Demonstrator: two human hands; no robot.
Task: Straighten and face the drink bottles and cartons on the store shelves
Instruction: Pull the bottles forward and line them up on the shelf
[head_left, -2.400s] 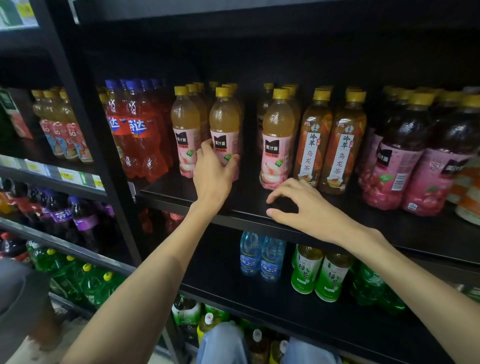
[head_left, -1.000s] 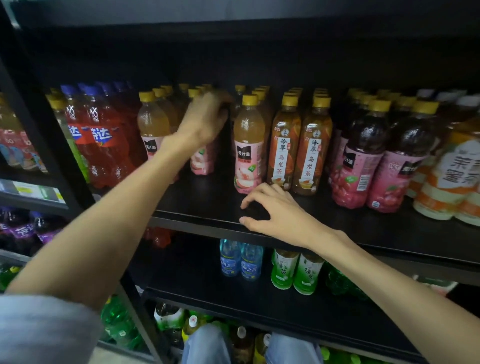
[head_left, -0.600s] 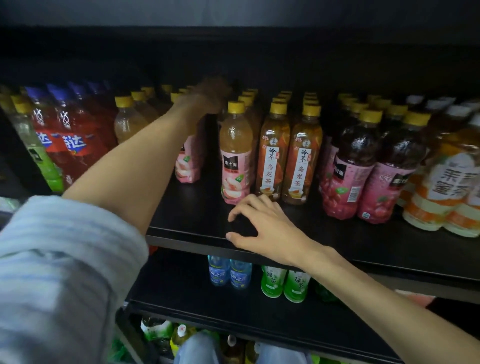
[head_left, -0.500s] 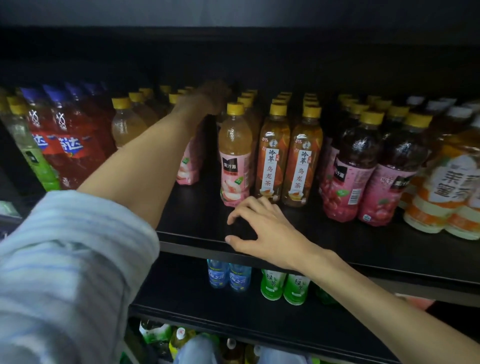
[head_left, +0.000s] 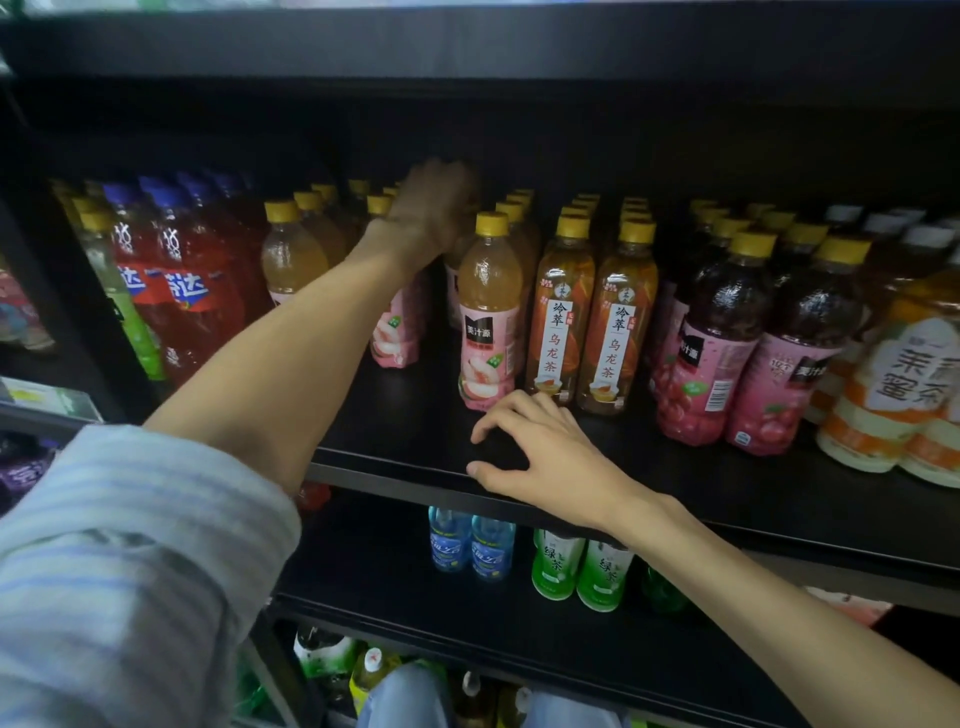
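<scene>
1. Two hands are on the same shelf (head_left: 395, 436). The left hand (head_left: 434, 213) reaches deep into the peach-juice lane, up at cap height, while the right hand (head_left: 540, 457) rests flat near the front lip with fingers spread, holding nothing.
2. Left-hand grip: the fingers curl down over the top of a peach bottle (head_left: 397, 332) that stands behind the front row. The hand hides its cap and neck, so I cannot tell whether the grip is pinched on it or only touching.
3. That bottle stands upright, long axis vertical, directly below the left hand. It sits well back from the shelf edge and set back from the front peach bottle (head_left: 491, 317) just to its right.
4. The left hand is clearly the nearer one; the right hand lies in front of the front peach bottle and the oolong tea bottles (head_left: 587, 312).
5. Open room: bare shelf runs from the set-back bottle straight forward to the lip, so a pull toward the person looks unobstructed.
6. Side room is tight. The front peach bottle stands close on the right, and another peach bottle (head_left: 291, 260) stands to the left, partly behind the forearm.
7. My judgement: the bottle needs drawing forward into line, label outward, without knocking its neighbours.
</scene>
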